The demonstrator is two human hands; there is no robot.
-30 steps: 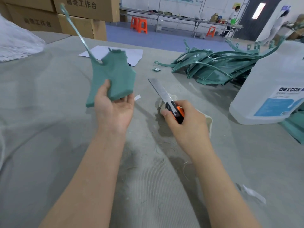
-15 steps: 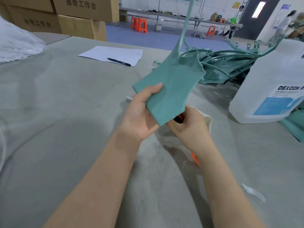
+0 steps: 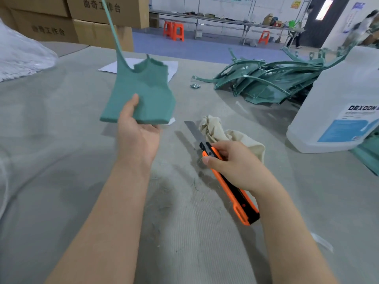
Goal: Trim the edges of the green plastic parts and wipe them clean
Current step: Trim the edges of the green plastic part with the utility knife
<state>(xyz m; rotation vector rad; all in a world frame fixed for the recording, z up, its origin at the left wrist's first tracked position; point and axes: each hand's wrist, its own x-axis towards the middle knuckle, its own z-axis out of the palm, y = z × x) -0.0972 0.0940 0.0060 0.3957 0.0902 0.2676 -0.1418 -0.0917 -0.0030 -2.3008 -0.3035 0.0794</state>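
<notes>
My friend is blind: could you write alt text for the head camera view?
A person's left hand holds up a green plastic part while the right hand grips an orange utility knife, blade out, beside a crumpled cloth.

I hold one green plastic part (image 3: pixel 143 95) up in my left hand (image 3: pixel 139 136), above the middle of the worktop (image 3: pixel 61 160). It is a flat, wide piece, and a long thin strip sticks up from its top left corner. My thumb lies on its front near the bottom edge. The knife (image 3: pixel 225 181) is in my right hand (image 3: pixel 235 162). It is orange and black, and its grey blade is out, pointing away from me. A crumpled cream cloth (image 3: pixel 217 128) lies on the worktop right beside the blade. More green parts (image 3: pixel 266 80) lie in a heap near the far right edge.
</notes>
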